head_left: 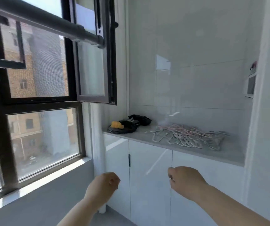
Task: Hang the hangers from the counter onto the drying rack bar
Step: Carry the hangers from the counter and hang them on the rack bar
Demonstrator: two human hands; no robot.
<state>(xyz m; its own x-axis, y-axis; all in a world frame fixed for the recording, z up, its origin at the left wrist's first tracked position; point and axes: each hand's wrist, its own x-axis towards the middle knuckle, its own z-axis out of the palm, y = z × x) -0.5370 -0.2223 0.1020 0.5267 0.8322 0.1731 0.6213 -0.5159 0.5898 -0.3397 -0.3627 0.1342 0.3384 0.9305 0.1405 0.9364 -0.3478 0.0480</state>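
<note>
Hangers (188,137) — flat heap lengthwise along counter (228,154)

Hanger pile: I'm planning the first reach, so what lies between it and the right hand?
Head view: between hanger pile and right hand, only bare counter front and white cabinet doors.

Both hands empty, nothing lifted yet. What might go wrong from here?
1. The hangers lie in a tangled pile on the counter; lifting one may drag others along and off the front edge.
2. The bar runs high, close to the open window sash; a raised hanger could knock that sash on the way up.
</note>
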